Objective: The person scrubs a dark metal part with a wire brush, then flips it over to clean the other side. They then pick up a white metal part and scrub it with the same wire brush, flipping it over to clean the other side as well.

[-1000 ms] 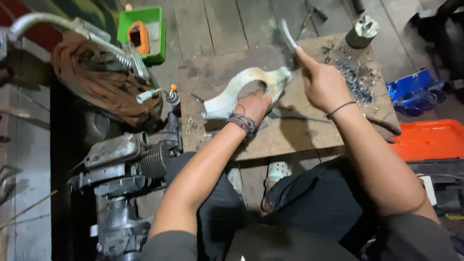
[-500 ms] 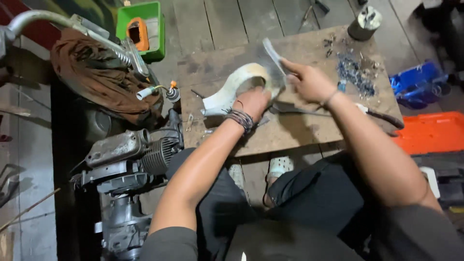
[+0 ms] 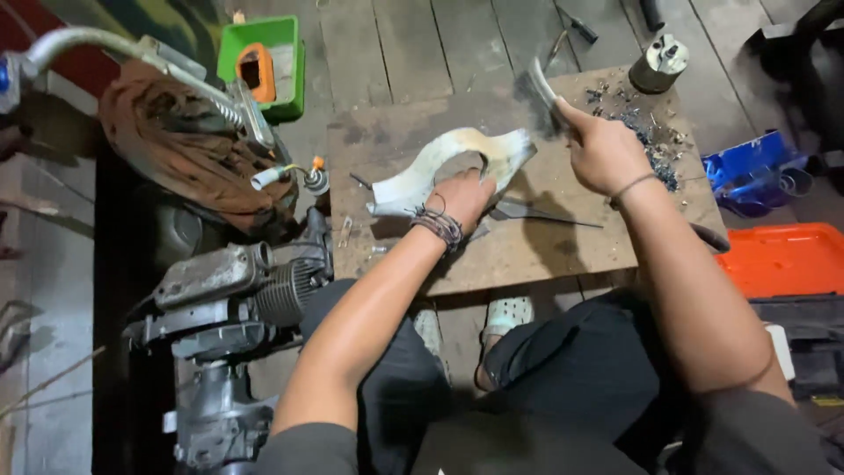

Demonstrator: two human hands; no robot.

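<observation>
My left hand [image 3: 466,195] grips the underside of a curved whitish metal part [image 3: 422,176] and holds it down on a worn wooden board [image 3: 527,246]. My right hand [image 3: 602,149] is shut on a wire brush [image 3: 538,88], raised just right of the part's far end, bristles pointing left. A thin bracelet circles the right wrist and a beaded band the left.
A small engine [image 3: 233,299] sits at the left, below a brown rag [image 3: 176,149] and a green box [image 3: 264,57]. Metal shavings [image 3: 651,145], a metal cylinder [image 3: 659,63], a blue part [image 3: 747,176], an orange case [image 3: 778,257] and a flat blade [image 3: 536,213] lie around.
The brush swung down onto the part's far end half a second ago and has now lifted back up and to the right. My left hand keeps its hold.
</observation>
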